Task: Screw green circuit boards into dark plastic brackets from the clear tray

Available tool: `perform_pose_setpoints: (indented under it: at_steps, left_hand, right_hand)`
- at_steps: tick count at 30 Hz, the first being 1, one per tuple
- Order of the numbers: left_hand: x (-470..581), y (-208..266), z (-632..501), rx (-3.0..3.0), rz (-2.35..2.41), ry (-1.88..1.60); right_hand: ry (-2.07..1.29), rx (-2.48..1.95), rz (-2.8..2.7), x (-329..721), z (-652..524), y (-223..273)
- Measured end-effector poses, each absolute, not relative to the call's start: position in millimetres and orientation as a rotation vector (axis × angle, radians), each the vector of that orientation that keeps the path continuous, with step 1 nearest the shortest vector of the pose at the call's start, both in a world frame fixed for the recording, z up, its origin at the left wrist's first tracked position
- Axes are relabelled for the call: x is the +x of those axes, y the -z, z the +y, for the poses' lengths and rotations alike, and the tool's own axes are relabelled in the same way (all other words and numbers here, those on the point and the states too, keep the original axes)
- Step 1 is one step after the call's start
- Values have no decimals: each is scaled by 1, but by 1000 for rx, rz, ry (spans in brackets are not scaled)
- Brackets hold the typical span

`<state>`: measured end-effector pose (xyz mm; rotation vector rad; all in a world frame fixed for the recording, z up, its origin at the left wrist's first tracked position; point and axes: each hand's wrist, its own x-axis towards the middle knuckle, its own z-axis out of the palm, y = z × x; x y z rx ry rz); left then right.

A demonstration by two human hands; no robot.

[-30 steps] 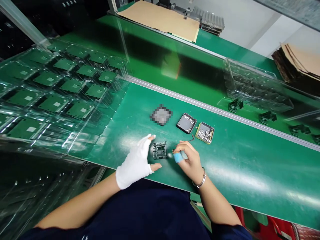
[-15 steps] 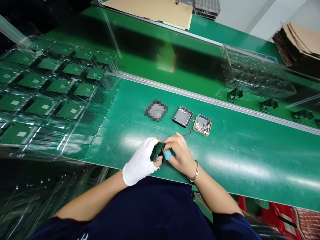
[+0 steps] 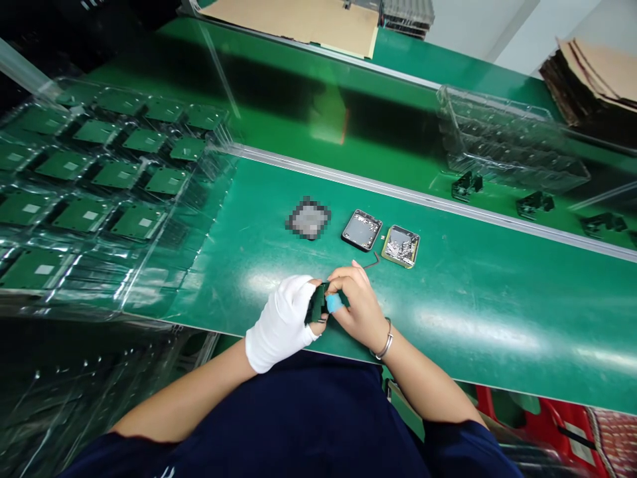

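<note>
My left hand (image 3: 283,323), in a white glove with bare fingertips, is closed around a small green circuit board (image 3: 318,304) just above the bench's front edge. The board is tilted and its far side is hidden by my fingers. My right hand (image 3: 355,302) has a blue cover on one finger and a metal band at the wrist. Its thumb and fingers are pinched at the board's right edge; whether a smaller part sits between them is hidden. Beyond the hands lie a square dark-framed module (image 3: 362,230) and another with a yellowish rim (image 3: 401,246).
A blurred-out square item (image 3: 308,219) and a thin dark bent rod (image 3: 371,261) lie on the green bench (image 3: 478,299). Clear trays (image 3: 99,232) of green boards are at left. Behind a metal rail (image 3: 323,176) stand several small board assemblies (image 3: 466,186) and a clear tray (image 3: 512,143).
The green board has turned slightly in my left hand, showing more of its face. My right fingers have shifted a little against its edge. The view has moved slightly.
</note>
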<state>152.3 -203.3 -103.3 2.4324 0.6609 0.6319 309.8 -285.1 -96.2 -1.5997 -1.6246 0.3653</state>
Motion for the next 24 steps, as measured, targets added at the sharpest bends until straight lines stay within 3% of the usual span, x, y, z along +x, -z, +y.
perform_pose_setpoints:
  at_steps: [9, 24]
  left_hand:
    - [155, 94, -199, 2198, 530, -618]
    - [169, 101, -194, 2643, 595, -999]
  right_hand:
    - [-382, -1538, -1596, 311, -284, 97]
    - [-266, -1548, -1631, 302, -286, 108]
